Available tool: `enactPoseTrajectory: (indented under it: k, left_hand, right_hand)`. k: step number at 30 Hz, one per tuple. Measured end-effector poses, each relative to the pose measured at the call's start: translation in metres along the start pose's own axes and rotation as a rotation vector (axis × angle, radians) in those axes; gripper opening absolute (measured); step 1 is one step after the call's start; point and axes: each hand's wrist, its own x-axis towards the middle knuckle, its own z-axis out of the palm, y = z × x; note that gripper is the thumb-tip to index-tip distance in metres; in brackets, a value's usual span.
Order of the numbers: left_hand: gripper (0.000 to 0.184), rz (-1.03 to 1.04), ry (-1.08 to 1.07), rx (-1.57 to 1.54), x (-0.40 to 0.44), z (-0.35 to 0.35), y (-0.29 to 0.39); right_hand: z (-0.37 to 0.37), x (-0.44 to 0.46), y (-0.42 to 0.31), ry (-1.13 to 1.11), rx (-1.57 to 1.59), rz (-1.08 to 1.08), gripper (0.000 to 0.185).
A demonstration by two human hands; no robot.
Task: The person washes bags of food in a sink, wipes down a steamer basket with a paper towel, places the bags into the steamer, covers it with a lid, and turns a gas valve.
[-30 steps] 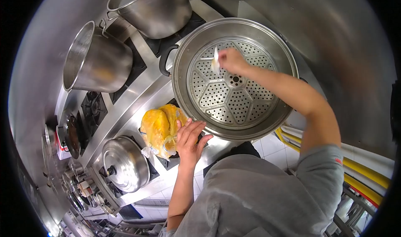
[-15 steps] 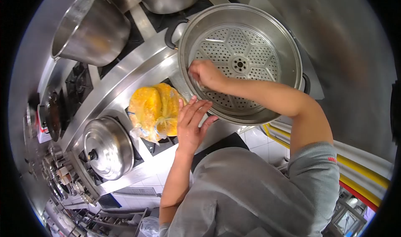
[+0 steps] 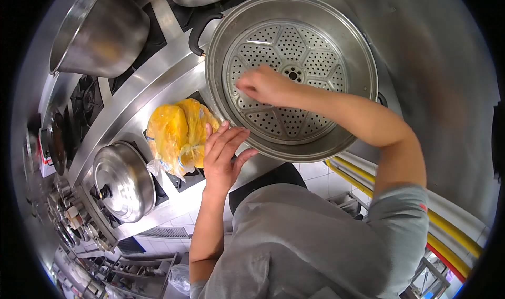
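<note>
Steel gleams on the wide two-handled pot [image 3: 359, 62], which fills the upper middle of the frame and holds a round perforated plate [image 3: 290, 42] inside. The right hand [image 3: 267, 86] reaches in over the left part of that plate, its fingers curled in tightly; whether something sits inside them I cannot tell. Below the pot's lower left rim, the left hand [image 3: 222, 165] is spread, thumb apart from the fingers, holding nothing that shows. Just beside its fingertips, left of centre, a yellow bundle [image 3: 167, 126] in clear plastic rests over a dark burner grate. A lidded pot [image 3: 118, 180] stands at lower left, and a tall pot [image 3: 108, 38] occupies the upper left.
</note>
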Motion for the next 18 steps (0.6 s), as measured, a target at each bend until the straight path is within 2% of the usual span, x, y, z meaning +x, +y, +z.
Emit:
enactPoseTrajectory:
  k: [1,4,6,8,10,12,16,18]
  left_hand:
    - [0.044,-0.001,-0.008,0.009,0.001,0.0,0.002]
    - [0.045,-0.027,-0.009,0.028,-0.001,-0.001,0.003]
    - [0.046,-0.028,0.002,0.02,-0.001,0.0,0.004]
    - [0.046,-0.039,0.014,0.009,-0.003,0.001,0.003]
    - [0.046,-0.029,0.027,-0.014,-0.002,0.003,0.002]
    - [0.045,-0.03,0.035,-0.017,-0.002,0.003,0.002]
    - [0.044,-0.021,0.029,-0.01,-0.002,0.003,-0.001]
    - [0.045,-0.023,0.034,-0.014,-0.003,0.003,0.0]
  right_hand:
    - [0.016,0.015,0.005,0.186,-0.072,-0.02,0.009]
    - [0.034,0.033,0.004,0.196,-0.212,-0.024,0.008]
    - [0.04,0.021,-0.005,0.105,-0.202,-0.031,0.01]
    - [0.036,-0.004,-0.014,-0.11,-0.165,-0.252,0.012]
    - [0.03,-0.032,-0.025,-0.176,-0.058,-0.241,0.019]
    - [0.022,-0.053,-0.028,-0.35,0.044,-0.27,0.011]
    - [0.0,-0.104,-0.016,-0.443,0.191,-0.233,0.01]
    - [-0.01,-0.134,-0.002,-0.517,0.291,-0.083,0.008]
